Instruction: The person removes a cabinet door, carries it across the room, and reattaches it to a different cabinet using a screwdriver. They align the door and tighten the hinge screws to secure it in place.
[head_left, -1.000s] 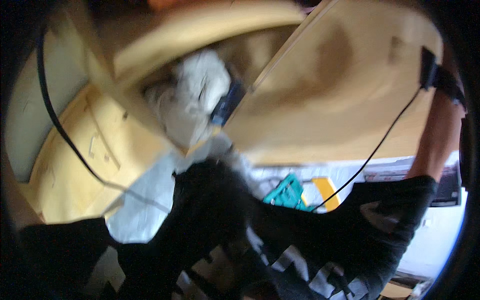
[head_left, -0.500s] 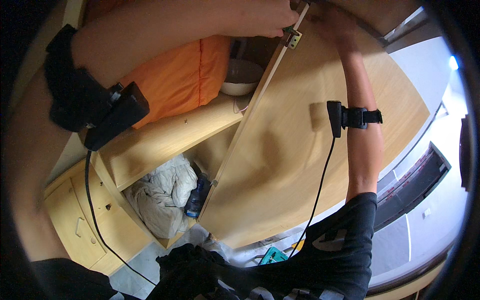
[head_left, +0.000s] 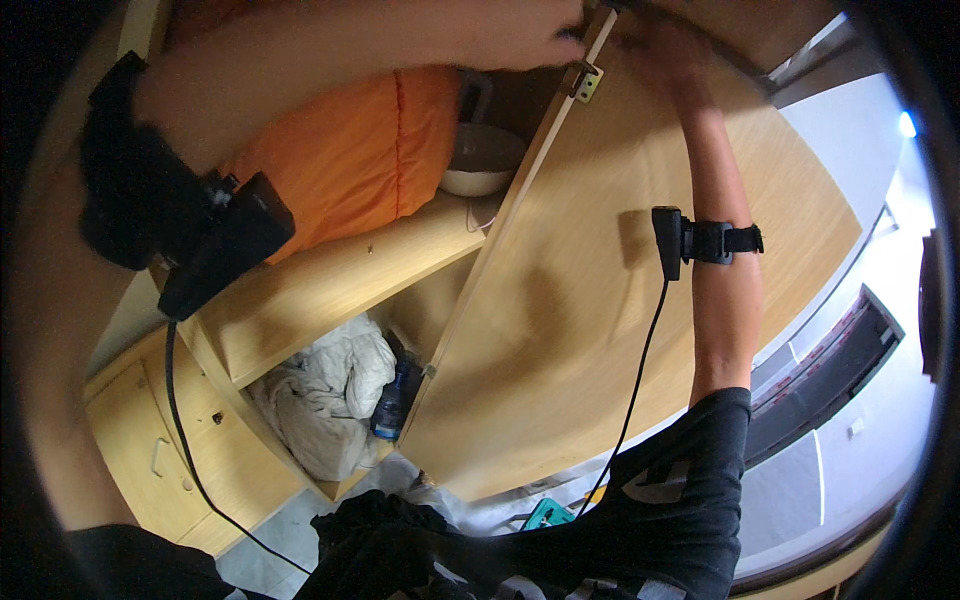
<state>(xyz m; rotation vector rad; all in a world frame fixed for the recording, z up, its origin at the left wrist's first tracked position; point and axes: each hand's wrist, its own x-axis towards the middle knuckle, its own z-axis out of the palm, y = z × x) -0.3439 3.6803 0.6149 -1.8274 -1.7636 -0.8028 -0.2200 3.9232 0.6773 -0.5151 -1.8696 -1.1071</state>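
A wooden cabinet door stands swung out, with a metal hinge on its edge. My left hand is at that edge, just above the hinge. Its fingers look bent together at a small dark thing I cannot make out, and the upper edge of the picture cuts part of it off. Against the door's face, right of the hinge, my right hand rests in shadow; its fingers look stretched out but blurred.
Inside the cabinet are an orange padded bundle and a bowl on a shelf. Below lie crumpled whitish cloth and a dark blue bottle. A teal case sits on the floor. Black cables hang from both forearm devices.
My left hand has shifted slightly up, away from the hinge, uncovering more of it. The left forearm moved a little up and left. My right hand stays at the door.
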